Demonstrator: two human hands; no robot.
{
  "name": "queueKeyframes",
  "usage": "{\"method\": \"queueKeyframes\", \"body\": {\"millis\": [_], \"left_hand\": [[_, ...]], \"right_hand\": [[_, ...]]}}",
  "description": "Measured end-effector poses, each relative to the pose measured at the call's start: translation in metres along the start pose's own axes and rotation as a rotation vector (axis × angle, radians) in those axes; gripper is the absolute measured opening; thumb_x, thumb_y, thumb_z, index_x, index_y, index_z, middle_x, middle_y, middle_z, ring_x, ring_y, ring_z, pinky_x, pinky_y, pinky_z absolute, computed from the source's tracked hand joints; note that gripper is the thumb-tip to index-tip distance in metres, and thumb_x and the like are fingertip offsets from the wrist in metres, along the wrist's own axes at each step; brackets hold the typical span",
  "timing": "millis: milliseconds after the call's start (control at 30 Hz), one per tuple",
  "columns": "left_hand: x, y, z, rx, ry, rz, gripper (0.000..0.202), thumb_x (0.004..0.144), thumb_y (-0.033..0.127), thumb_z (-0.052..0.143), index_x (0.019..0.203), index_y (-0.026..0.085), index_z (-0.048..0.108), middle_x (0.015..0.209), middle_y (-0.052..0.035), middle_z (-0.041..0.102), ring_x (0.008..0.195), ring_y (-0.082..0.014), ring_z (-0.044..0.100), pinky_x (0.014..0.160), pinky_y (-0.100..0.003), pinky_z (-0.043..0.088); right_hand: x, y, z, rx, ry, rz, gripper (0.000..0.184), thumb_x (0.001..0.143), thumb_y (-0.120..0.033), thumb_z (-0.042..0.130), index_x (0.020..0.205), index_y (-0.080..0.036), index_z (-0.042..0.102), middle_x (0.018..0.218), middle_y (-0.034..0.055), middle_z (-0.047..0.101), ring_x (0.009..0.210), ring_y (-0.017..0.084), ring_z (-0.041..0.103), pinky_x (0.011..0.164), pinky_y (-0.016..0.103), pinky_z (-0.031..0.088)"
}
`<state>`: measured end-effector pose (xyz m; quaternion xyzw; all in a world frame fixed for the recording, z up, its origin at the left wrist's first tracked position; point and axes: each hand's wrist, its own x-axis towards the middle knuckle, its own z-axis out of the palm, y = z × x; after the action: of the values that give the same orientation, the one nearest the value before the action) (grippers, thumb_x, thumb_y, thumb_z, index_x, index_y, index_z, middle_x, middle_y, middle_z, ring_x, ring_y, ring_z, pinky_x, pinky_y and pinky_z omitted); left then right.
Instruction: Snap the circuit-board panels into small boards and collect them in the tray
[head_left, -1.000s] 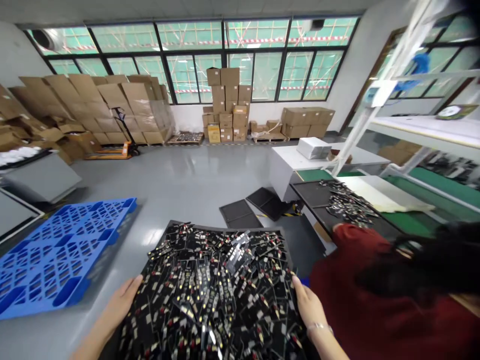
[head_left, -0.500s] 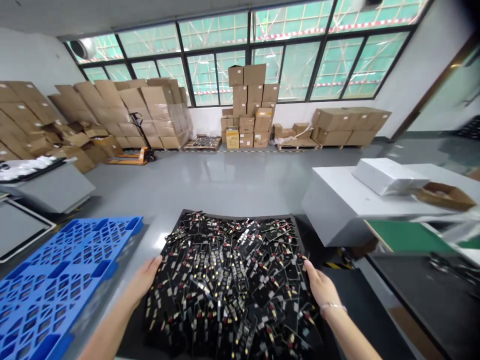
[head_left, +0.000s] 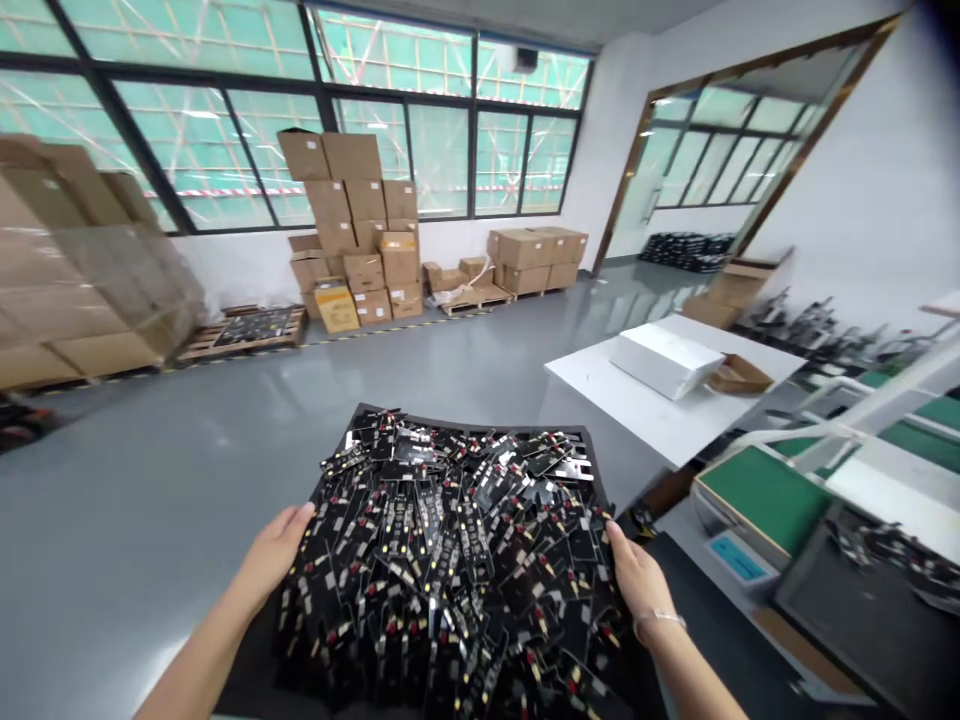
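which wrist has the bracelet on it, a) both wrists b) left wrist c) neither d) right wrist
d, the silver bracelet sits just behind the right hand, which is at the edge of the black sheet piled with circuit boards, while the wrist behind the left hand is bare.

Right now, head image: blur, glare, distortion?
Head view: wide-angle distortion bends and tilts the window frames; soft window glare on the gray floor; the black circuit boards look fairly sharp; the green-topped bench at right is slightly blurred.
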<state>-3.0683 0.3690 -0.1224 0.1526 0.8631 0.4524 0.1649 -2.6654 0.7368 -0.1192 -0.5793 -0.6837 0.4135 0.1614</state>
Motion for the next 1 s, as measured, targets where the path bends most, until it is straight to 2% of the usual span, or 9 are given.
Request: {"method": "queueKeyframes", "body": {"millis": [67, 167, 333, 467, 567, 667, 767, 867, 1000], "left_hand": [[0.075, 0.026, 0.017, -0.004, -0.058, 0.055, 0.053, 0.082, 0.068, 0.044, 0.097, 0.022, 0.066, 0.096, -0.0040, 0.075, 0.100, -0.0296, 0.066, 0.091, -0.038, 0.048], [0.171, 0.074, 0.046, -0.003, -0.121, 0.151, 0.053, 0.081, 0.068, 0.045, 0.095, 0.021, 0.067, 0.093, -0.0046, 0.074, 0.099, -0.0298, 0.066, 0.089, -0.037, 0.048], [0.298, 0.155, 0.107, -0.022, -0.277, 0.242, 0.053, 0.081, 0.067, 0.045, 0.090, 0.020, 0.066, 0.090, -0.0045, 0.074, 0.091, -0.0285, 0.066, 0.082, -0.036, 0.050], [0.388, 0.210, 0.174, -0.018, -0.399, 0.333, 0.049, 0.080, 0.066, 0.047, 0.081, 0.021, 0.066, 0.079, -0.0027, 0.072, 0.085, -0.0280, 0.066, 0.076, -0.035, 0.051], [0.451, 0.252, 0.239, -0.008, -0.503, 0.415, 0.049, 0.082, 0.066, 0.045, 0.080, 0.021, 0.065, 0.080, -0.0032, 0.072, 0.084, -0.0277, 0.065, 0.075, -0.034, 0.050], [0.505, 0.297, 0.312, 0.009, -0.606, 0.495, 0.049, 0.082, 0.066, 0.043, 0.079, 0.022, 0.064, 0.078, -0.0031, 0.071, 0.081, -0.0271, 0.065, 0.074, -0.034, 0.050], [0.545, 0.339, 0.389, 0.025, -0.687, 0.558, 0.049, 0.080, 0.068, 0.044, 0.074, 0.022, 0.062, 0.071, -0.0018, 0.068, 0.077, -0.0267, 0.064, 0.071, -0.033, 0.049], [0.571, 0.376, 0.465, 0.033, -0.754, 0.597, 0.051, 0.079, 0.069, 0.044, 0.071, 0.022, 0.060, 0.068, -0.0011, 0.066, 0.076, -0.0263, 0.063, 0.071, -0.033, 0.048], [0.587, 0.419, 0.562, 0.040, -0.832, 0.645, 0.052, 0.080, 0.069, 0.042, 0.075, 0.021, 0.062, 0.072, -0.0027, 0.067, 0.078, -0.0264, 0.063, 0.073, -0.033, 0.047]], "right_hand": [[0.034, -0.019, 0.012, 0.017, 0.060, 0.045, 0.066, 0.081, -0.074, 0.030, 0.083, -0.021, 0.069, 0.097, 0.0095, 0.075, 0.100, 0.029, 0.066, 0.084, 0.031, 0.047], [0.077, -0.048, 0.020, 0.042, 0.152, 0.117, 0.066, 0.080, -0.075, 0.032, 0.084, -0.020, 0.069, 0.101, 0.0113, 0.074, 0.103, 0.031, 0.064, 0.086, 0.033, 0.045], [0.140, -0.084, 0.021, 0.092, 0.280, 0.215, 0.067, 0.081, -0.074, 0.031, 0.088, -0.020, 0.068, 0.102, 0.0112, 0.074, 0.103, 0.030, 0.065, 0.087, 0.032, 0.046], [0.194, -0.086, 0.025, 0.106, 0.383, 0.338, 0.065, 0.079, -0.074, 0.033, 0.090, -0.021, 0.069, 0.106, 0.0102, 0.073, 0.108, 0.030, 0.063, 0.087, 0.032, 0.046], [0.230, -0.083, 0.030, 0.098, 0.464, 0.398, 0.065, 0.081, -0.073, 0.029, 0.086, -0.022, 0.069, 0.102, 0.0105, 0.074, 0.108, 0.031, 0.063, 0.088, 0.033, 0.045], [0.262, -0.084, 0.031, 0.122, 0.567, 0.472, 0.064, 0.081, -0.071, 0.029, 0.084, -0.022, 0.069, 0.098, 0.0104, 0.074, 0.104, 0.031, 0.064, 0.084, 0.034, 0.046], [0.299, -0.085, 0.022, 0.139, 0.661, 0.540, 0.064, 0.081, -0.071, 0.029, 0.085, -0.022, 0.068, 0.095, 0.0100, 0.074, 0.101, 0.030, 0.065, 0.079, 0.033, 0.047], [0.341, -0.079, 0.006, 0.135, 0.729, 0.588, 0.064, 0.082, -0.072, 0.029, 0.086, -0.020, 0.067, 0.096, 0.0110, 0.073, 0.101, 0.031, 0.064, 0.078, 0.033, 0.047], [0.398, -0.059, -0.020, 0.143, 0.791, 0.638, 0.061, 0.082, -0.069, 0.031, 0.084, -0.019, 0.066, 0.094, 0.0125, 0.073, 0.100, 0.031, 0.065, 0.078, 0.033, 0.047]]}}
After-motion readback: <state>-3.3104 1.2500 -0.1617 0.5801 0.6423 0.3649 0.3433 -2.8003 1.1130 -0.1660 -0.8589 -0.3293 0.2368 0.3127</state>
